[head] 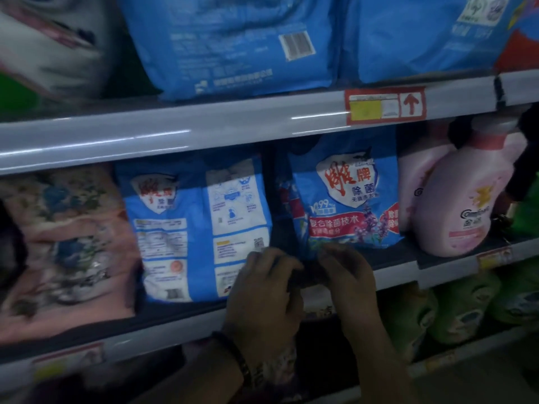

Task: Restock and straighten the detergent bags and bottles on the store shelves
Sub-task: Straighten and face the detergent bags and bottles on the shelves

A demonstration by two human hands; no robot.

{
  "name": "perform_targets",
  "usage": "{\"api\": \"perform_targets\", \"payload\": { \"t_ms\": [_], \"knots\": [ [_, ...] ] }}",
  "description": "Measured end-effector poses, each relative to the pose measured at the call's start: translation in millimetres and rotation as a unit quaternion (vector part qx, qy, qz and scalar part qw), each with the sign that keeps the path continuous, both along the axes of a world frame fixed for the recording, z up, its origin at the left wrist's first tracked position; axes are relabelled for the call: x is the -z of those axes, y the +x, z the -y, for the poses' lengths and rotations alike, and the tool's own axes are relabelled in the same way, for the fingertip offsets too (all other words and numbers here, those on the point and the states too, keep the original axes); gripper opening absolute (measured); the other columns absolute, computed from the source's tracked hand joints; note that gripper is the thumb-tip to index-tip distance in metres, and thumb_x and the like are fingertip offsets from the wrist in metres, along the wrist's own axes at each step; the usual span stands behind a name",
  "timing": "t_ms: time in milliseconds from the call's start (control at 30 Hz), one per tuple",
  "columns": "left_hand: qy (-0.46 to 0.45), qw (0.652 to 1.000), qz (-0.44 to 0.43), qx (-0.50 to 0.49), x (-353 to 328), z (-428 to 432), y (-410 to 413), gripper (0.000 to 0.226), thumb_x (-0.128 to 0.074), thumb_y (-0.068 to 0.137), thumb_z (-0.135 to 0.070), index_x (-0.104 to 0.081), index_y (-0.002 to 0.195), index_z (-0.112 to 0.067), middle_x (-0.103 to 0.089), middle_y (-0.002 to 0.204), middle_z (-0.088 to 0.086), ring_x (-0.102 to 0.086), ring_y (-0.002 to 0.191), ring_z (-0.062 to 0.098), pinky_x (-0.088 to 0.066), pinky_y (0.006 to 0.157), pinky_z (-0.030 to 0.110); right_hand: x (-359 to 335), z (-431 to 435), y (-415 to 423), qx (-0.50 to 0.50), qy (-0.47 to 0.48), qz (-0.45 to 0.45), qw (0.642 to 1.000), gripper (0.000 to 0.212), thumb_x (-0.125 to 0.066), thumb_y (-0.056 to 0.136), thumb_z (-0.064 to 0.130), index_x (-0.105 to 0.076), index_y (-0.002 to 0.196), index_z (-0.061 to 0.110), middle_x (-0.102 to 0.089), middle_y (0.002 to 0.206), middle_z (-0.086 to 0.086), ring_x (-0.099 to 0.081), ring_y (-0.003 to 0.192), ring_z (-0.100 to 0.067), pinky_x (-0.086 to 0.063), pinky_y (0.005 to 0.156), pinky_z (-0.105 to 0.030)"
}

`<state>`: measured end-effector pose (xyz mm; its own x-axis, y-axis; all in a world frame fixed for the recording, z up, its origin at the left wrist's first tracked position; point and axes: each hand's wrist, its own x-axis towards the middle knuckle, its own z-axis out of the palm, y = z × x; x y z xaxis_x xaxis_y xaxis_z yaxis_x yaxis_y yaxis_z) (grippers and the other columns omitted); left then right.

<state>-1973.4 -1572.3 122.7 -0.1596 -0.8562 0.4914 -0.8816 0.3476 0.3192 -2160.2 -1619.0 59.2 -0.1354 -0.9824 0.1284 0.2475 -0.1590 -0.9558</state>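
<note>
Both hands are down at the middle shelf (390, 271) edge: left hand (264, 290) fingers curled against the back-facing blue bag (198, 225), right hand (348, 266) fingers bent at the front-facing bag (347, 193); can't tell if either's actually gripping. Pink bottle (463, 199) stands just right

Middle shelf (96, 141): two blue detergent bags (195, 225), two pink bottles (460, 199). Above it, two blue bags (233, 45).
</note>
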Motion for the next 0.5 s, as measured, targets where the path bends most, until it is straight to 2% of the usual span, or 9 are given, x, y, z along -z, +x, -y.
{"api": "perform_targets", "payload": {
  "t_ms": [100, 200, 267, 333, 367, 400, 433, 500],
  "knots": [
    [-0.014, 0.993, -0.005, -0.113, -4, -31, 44, 0.051, -0.069, 0.076, -0.032, -0.059, 0.126, -0.026, -0.050, 0.128, 0.001, -0.047, 0.118, 0.028, -0.048, 0.098, 0.044, -35, -4, 73, -0.038, -0.026, -0.038, 0.998, 0.019, -0.081, 0.090, 0.011, -0.070, 0.104, 0.018, -0.070, 0.096, -0.006, -0.065, 0.086, -0.014, -0.051, 0.083, -0.035],
    [0.022, 0.982, -0.005, -0.187, -1, -52, 84, 0.070, -0.069, 0.071, -0.034, -0.054, 0.140, -0.027, -0.042, 0.146, 0.011, -0.040, 0.130, 0.036, -0.047, 0.105, 0.051, -24, -2, 107, -0.069, 0.029, -0.059, 0.995, 0.058, -0.083, 0.091, 0.026, -0.058, 0.143, 0.021, -0.066, 0.133, 0.002, -0.065, 0.120, -0.015, -0.053, 0.103, -0.040],
    [0.063, 0.982, 0.000, -0.175, 1, -61, 105, 0.079, -0.067, 0.074, -0.035, -0.046, 0.150, -0.034, -0.031, 0.160, 0.008, -0.033, 0.140, 0.035, -0.047, 0.111, 0.052, -25, 1, 117, -0.094, 0.038, -0.086, 0.991, 0.081, -0.086, 0.085, 0.045, -0.049, 0.154, 0.023, -0.064, 0.143, 0.004, -0.062, 0.130, -0.019, -0.051, 0.111, -0.048],
    [0.093, 0.987, 0.015, -0.131, 3, -68, 121, 0.084, -0.064, 0.078, -0.037, -0.036, 0.158, -0.040, -0.019, 0.169, 0.001, -0.023, 0.150, 0.029, -0.042, 0.118, 0.046, -8, 16, 120, -0.116, 0.026, -0.110, 0.987, 0.101, -0.086, 0.070, 0.072, -0.049, 0.153, 0.027, -0.068, 0.140, 0.006, -0.066, 0.127, -0.021, -0.053, 0.108, -0.054],
    [0.102, 0.988, 0.010, -0.115, 4, -71, 126, 0.085, -0.065, 0.082, -0.038, -0.032, 0.160, -0.041, -0.013, 0.172, -0.003, -0.019, 0.153, 0.026, -0.038, 0.121, 0.043, -4, 21, 122, -0.116, 0.040, -0.118, 0.985, 0.106, -0.084, 0.066, 0.078, -0.050, 0.152, 0.026, -0.070, 0.136, 0.006, -0.068, 0.124, -0.021, -0.055, 0.105, -0.055],
    [0.118, 0.987, -0.003, -0.106, 3, -72, 128, 0.086, -0.067, 0.085, -0.038, -0.028, 0.161, -0.042, -0.005, 0.174, -0.009, -0.015, 0.156, 0.022, -0.035, 0.123, 0.040, -6, 19, 120, -0.109, 0.040, -0.126, 0.985, 0.105, -0.084, 0.066, 0.077, -0.052, 0.150, 0.025, -0.072, 0.132, 0.006, -0.070, 0.120, -0.020, -0.056, 0.103, -0.056],
    [0.142, 0.985, -0.022, -0.099, 1, -72, 130, 0.086, -0.069, 0.089, -0.039, -0.025, 0.163, -0.043, 0.002, 0.175, -0.015, -0.011, 0.158, 0.018, -0.032, 0.125, 0.038, -16, 12, 121, -0.108, 0.039, -0.140, 0.983, 0.092, -0.085, 0.071, 0.069, -0.057, 0.146, 0.022, -0.075, 0.127, 0.006, -0.072, 0.116, -0.020, -0.057, 0.101, -0.056],
    [0.180, 0.978, -0.050, -0.093, -5, -72, 130, 0.089, -0.072, 0.091, -0.041, -0.021, 0.164, -0.045, 0.008, 0.174, -0.022, -0.007, 0.160, 0.014, -0.027, 0.128, 0.035, -28, 5, 123, -0.098, 0.021, -0.151, 0.983, 0.045, -0.083, 0.089, 0.036, -0.069, 0.129, 0.020, -0.079, 0.116, 0.003, -0.075, 0.107, -0.020, -0.060, 0.097, -0.056]
  ]
}}
